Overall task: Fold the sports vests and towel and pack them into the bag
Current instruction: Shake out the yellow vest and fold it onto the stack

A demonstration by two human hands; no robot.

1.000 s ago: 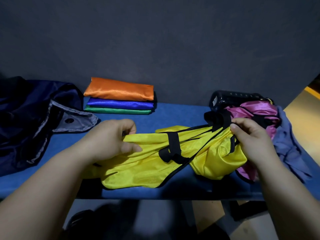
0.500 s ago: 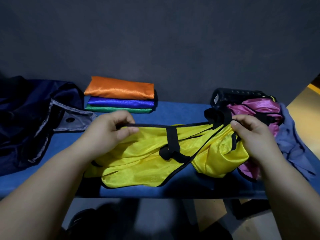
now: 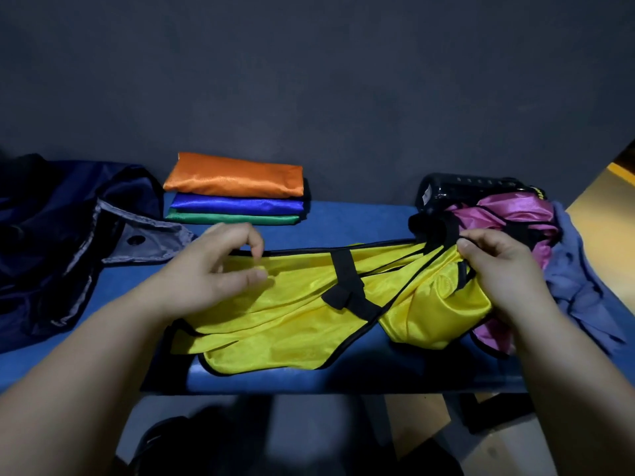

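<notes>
Vest [image 3: 292,304], shiny yellow, black-trimmed, rumpled; right hand [image 3: 498,269] tight on one end, left hand [image 3: 206,276] slack.

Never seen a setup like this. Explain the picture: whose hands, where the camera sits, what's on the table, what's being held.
No machine here: a person works with bare hands, and the one camera sits on their head, looking down. The left hand lies on the upper edge of a yellow vest; whether it pinches it is unclear. The right hand grips the vest's bunched other end. On the blue table lie a folded stack, orange vest over blue vest over green vest, a navy bag at far left, and at right a pink vest, a grey-blue towel and a black object I cannot identify.
</notes>
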